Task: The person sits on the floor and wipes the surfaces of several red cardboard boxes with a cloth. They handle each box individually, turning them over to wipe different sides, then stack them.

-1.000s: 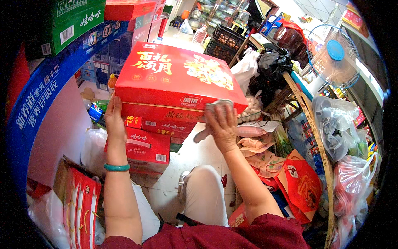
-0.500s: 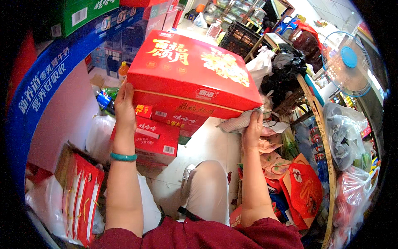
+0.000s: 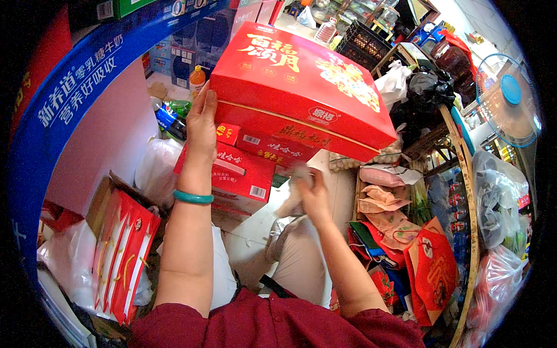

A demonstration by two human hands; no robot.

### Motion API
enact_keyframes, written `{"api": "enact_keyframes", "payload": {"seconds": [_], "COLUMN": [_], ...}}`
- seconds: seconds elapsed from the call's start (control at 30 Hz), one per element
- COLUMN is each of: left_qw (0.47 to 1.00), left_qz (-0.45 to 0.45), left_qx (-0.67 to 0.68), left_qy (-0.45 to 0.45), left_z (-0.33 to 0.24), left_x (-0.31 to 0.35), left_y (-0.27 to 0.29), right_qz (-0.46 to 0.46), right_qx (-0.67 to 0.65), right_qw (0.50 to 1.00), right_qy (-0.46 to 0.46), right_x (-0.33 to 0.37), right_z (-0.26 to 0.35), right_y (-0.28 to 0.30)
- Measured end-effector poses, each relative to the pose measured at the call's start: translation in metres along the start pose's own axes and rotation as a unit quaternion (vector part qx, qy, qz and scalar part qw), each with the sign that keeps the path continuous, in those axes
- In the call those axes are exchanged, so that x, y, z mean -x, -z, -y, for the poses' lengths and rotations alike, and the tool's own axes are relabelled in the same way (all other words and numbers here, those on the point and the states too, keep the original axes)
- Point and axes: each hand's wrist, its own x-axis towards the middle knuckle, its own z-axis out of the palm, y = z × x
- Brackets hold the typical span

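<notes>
A large red gift box [image 3: 278, 107] with gold lettering and a flower design is tilted in front of me. My left hand [image 3: 201, 124] grips its left side near the front corner; a green bangle [image 3: 193, 197] circles that wrist. Below the box's front edge is my right hand [image 3: 316, 197], apart from it, its fingers closed on a greyish cloth [image 3: 290, 200] smeared by motion. Smaller red cartons [image 3: 241, 182] are stacked under and behind the gift box. Whether the gift box's far side rests on that stack is hidden.
Red paper bags [image 3: 125, 255] stand at left beside white plastic bags [image 3: 158, 168]. More red bags [image 3: 432, 272] lie at right by a wooden shelf edge [image 3: 464, 174]. A fan [image 3: 510, 90] stands far right. Bottles [image 3: 197, 79] sit behind the box's left side.
My right hand has left the box's right corner and moved down and left with the cloth. The box appears higher and further right in view, still in my left hand.
</notes>
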Motion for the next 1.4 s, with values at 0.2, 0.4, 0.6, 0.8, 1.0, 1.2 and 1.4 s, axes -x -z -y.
{"api": "enact_keyframes", "payload": {"seconds": [0.2,0.4,0.6,0.8,1.0,1.2,1.4], "left_qw": [1.000,0.997,0.995,0.994,0.975,0.927,0.941], "left_qz": [0.001,-0.022,0.022,0.069,0.073,0.224,0.126], "left_qx": [-0.001,-0.073,-0.096,0.028,-0.077,-0.103,-0.127], "left_qy": [0.004,0.017,-0.022,0.084,0.196,0.282,0.288], "left_z": [0.003,-0.008,0.001,0.001,-0.049,-0.058,-0.056], "left_x": [-0.001,0.005,-0.001,-0.009,-0.028,-0.086,-0.092], "left_y": [-0.002,-0.011,0.008,0.025,-0.017,-0.035,-0.034], "right_qz": [0.135,0.150,0.045,-0.121,-0.172,0.098,0.056], "right_qx": [0.116,0.248,0.064,-0.147,-0.306,-0.488,-0.520], "right_qw": [0.946,0.915,0.976,0.981,0.932,0.864,0.839], "right_qy": [0.271,0.282,0.205,0.027,-0.093,-0.078,-0.151], "right_x": [-0.014,-0.011,0.014,-0.027,-0.097,-0.154,-0.160], "right_z": [0.024,0.002,-0.012,-0.023,-0.008,0.022,0.029], "right_y": [-0.057,-0.067,0.000,0.117,0.189,0.179,0.172]}}
